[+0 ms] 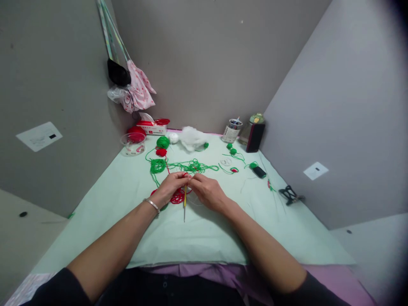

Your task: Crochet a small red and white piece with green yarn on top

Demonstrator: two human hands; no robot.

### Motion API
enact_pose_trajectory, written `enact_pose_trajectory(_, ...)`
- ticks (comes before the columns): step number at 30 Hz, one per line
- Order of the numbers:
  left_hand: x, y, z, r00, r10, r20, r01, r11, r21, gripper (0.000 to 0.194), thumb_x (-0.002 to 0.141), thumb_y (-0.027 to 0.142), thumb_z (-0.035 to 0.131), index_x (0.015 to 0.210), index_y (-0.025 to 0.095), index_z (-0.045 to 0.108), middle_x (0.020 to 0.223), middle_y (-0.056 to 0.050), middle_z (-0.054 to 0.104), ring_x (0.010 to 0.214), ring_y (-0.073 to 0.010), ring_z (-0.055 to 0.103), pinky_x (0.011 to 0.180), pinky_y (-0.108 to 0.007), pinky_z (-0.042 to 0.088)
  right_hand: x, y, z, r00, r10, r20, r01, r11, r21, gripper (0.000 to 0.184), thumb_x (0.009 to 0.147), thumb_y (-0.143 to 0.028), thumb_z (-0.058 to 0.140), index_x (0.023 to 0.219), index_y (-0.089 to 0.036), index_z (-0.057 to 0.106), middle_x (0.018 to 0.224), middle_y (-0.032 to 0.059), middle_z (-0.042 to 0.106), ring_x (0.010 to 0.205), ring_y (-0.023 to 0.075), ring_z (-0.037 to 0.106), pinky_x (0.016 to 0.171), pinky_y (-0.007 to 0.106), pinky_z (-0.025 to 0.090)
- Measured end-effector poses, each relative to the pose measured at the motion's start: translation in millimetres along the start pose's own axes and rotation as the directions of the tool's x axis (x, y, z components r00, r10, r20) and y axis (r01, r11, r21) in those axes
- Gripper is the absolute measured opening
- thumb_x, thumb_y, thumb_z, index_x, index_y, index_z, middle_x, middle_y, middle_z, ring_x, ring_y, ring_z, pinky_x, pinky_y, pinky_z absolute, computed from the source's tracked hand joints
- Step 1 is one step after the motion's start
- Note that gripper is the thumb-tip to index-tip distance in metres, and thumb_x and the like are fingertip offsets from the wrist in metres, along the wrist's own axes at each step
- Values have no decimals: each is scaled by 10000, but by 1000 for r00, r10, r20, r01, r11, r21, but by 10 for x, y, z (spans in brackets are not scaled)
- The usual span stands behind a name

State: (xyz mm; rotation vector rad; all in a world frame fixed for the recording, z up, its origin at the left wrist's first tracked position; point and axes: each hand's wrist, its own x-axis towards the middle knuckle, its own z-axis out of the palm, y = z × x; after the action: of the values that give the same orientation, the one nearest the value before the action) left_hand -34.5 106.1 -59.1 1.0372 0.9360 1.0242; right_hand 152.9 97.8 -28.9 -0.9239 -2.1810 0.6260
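My left hand (pixel 170 187), with a silver bangle at the wrist, is closed in a pinch on red yarn (pixel 186 174). My right hand (pixel 208 192) meets it from the right, its fingertips pinched on the same yarn. A crochet hook (pixel 185 199) with a yellow grip points down from between the two sets of fingertips, its silver end toward me. Which hand bears the hook is hidden. Loose red yarn loops (pixel 177 196) lie beneath my left hand. A red strand runs up to a small red yarn ball (pixel 161 152).
Tangled green yarn (pixel 194 165) and a green ball (pixel 162 142) lie beyond my hands. White stuffing (pixel 192 138), a clear tub (pixel 133 145), a can of pens (pixel 232 131) and a dark phone-like slab (pixel 255 137) stand farther back. A black clip (pixel 290 195) lies right.
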Motion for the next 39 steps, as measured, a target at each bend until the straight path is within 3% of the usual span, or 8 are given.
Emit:
enact_pose_trajectory(4,-32,21,46,998,49,-30,-49,998,-27,188,945,306,764,1020,152,686,923,-24,727,807,-172,705,752,-327,600,13,64,-26,997,45,-66,-44,999,30,168,977,-256,612,900,-245,761,896,63,654,776,190,570,715,307,421)
enact_pose_trajectory(8,-65,55,106,994,101,-36,-104,991,-81,273,794,319,862,889,195,638,716,20,709,711,-176,710,748,-299,561,49,130,-12,979,146,-140,-128,983,134,136,931,-312,683,846,-234,754,861,56,663,731,189,592,702,321,460)
enact_pose_trajectory(17,-48,62,132,992,124,-29,-126,986,-108,329,702,337,917,882,175,693,811,-2,744,759,-170,723,819,-317,576,120,216,13,925,356,-134,-289,887,362,188,845,-389,669,823,-205,703,738,18,665,640,161,564,585,278,457)
enact_pose_trajectory(24,-57,29,161,990,135,-36,-138,986,-96,358,696,359,931,854,182,664,773,26,722,731,-156,706,799,-314,589,134,217,2,919,393,-34,-341,834,434,200,789,-397,708,811,-198,702,616,-8,655,548,146,545,543,271,428)
enact_pose_trajectory(33,-58,21,166,989,142,-38,-145,985,-97,361,699,369,939,872,178,688,798,7,744,746,-170,721,803,-327,599,133,202,-15,914,405,-22,-346,807,478,254,757,-435,753,807,-196,683,641,0,670,558,141,551,506,252,410)
enact_pose_trajectory(39,-44,12,139,993,112,-47,-117,987,-111,361,718,391,944,867,169,702,779,13,734,746,-173,727,825,-342,610,132,190,-18,921,388,-17,-333,810,483,325,802,-525,725,811,-205,668,586,-32,584,523,137,526,503,265,430)
